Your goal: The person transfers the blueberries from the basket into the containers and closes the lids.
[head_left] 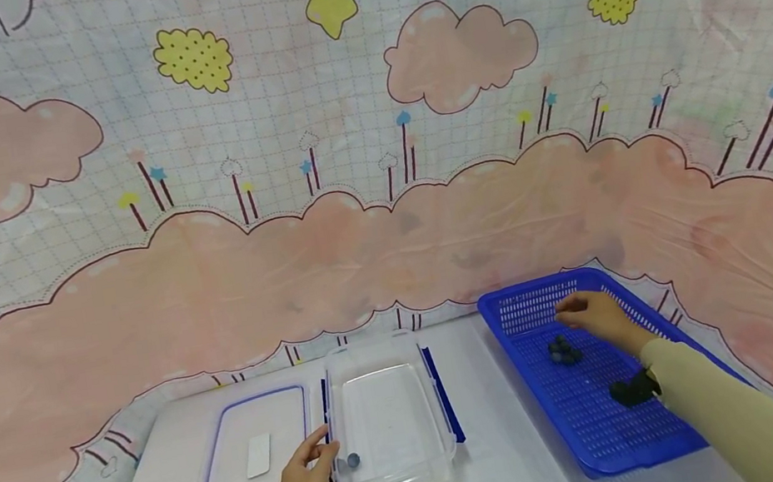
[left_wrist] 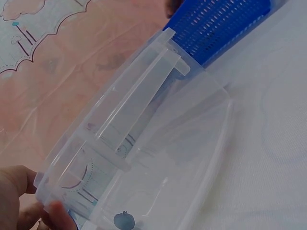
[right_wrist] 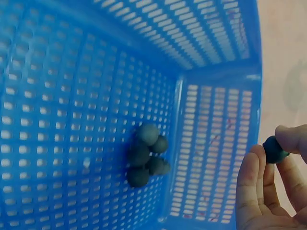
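Note:
My right hand (head_left: 594, 318) is over the far part of a blue plastic basket (head_left: 571, 435). In the right wrist view its thumb and fingertips pinch a dark blueberry (right_wrist: 275, 150). Several more blueberries (head_left: 564, 350) lie clustered on the basket floor below. My left hand (head_left: 305, 477) grips the left side of a clear plastic food container (head_left: 386, 409) near its front corner, thumb and fingers at the wall. One blueberry (left_wrist: 124, 220) rests inside that container, in its front left corner in the head view.
Left of the container lies a clear lid (head_left: 229, 468) with a blue-purple seal and a white label (head_left: 258, 455). Blue side latches (head_left: 445, 396) stick out from the container. A patterned cloth (head_left: 374, 260) hangs behind the white table (head_left: 496, 434).

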Action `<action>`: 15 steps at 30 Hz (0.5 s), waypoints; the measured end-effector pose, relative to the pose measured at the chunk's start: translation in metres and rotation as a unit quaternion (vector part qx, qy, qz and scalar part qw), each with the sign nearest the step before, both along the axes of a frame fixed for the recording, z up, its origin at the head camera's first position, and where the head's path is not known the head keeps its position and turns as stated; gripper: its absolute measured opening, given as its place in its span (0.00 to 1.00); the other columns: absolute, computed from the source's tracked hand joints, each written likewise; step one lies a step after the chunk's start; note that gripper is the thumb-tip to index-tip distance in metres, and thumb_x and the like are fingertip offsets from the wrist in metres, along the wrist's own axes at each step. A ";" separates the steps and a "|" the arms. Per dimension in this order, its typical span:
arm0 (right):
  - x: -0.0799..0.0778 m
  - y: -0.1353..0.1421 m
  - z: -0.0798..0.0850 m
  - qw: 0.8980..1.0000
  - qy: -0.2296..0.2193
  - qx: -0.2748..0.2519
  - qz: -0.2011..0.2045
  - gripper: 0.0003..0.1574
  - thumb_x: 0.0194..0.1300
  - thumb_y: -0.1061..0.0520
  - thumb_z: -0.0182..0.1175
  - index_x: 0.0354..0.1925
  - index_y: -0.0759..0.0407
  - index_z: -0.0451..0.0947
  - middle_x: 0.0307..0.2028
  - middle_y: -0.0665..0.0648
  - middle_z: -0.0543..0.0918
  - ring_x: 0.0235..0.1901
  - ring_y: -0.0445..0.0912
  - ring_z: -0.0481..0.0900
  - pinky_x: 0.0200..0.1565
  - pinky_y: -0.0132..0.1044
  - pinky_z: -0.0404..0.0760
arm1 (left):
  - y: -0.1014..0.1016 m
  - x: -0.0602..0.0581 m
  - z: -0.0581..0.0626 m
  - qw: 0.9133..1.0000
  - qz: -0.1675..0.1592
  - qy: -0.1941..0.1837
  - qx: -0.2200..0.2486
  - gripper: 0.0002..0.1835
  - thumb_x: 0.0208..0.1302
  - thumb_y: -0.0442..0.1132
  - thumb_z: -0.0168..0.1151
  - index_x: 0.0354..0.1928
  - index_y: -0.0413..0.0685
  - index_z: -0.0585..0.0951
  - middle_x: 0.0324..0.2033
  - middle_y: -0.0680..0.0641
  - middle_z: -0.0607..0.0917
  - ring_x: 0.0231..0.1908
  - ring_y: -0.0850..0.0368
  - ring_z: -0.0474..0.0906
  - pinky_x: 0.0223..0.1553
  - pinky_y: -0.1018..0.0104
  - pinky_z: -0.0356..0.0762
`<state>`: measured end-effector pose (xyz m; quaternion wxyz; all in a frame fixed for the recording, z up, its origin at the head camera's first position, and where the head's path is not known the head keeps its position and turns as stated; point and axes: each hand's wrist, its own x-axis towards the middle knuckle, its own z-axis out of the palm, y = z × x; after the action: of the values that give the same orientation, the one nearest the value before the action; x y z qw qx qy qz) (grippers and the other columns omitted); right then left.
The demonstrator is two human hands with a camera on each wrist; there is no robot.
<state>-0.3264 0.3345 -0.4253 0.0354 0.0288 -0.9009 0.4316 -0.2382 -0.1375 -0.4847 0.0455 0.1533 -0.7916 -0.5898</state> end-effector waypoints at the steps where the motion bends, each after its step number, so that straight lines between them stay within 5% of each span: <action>1: 0.001 -0.002 0.001 1.000 -0.001 0.003 0.002 0.20 0.69 0.56 0.60 0.53 0.71 0.77 0.46 0.67 0.82 0.45 0.58 0.82 0.51 0.54 0.82 | 0.000 0.000 0.000 1.000 0.000 0.000 0.000 0.24 0.65 0.40 0.60 0.62 0.40 0.77 0.44 0.41 0.80 0.16 0.60 0.69 0.18 0.69 0.78; 15: 0.004 -0.036 0.006 0.999 -0.005 -0.034 0.030 0.20 0.68 0.58 0.61 0.52 0.72 0.77 0.45 0.67 0.83 0.44 0.58 0.83 0.48 0.51 0.84 | 0.001 0.000 0.001 1.000 0.003 0.001 0.000 0.24 0.65 0.40 0.60 0.62 0.40 0.77 0.44 0.41 0.79 0.17 0.61 0.69 0.18 0.69 0.78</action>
<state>-0.3222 0.2985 -0.4190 0.0190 0.0524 -0.8848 0.4627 -0.2384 -0.1366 -0.4837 0.0480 0.1545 -0.7913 -0.5897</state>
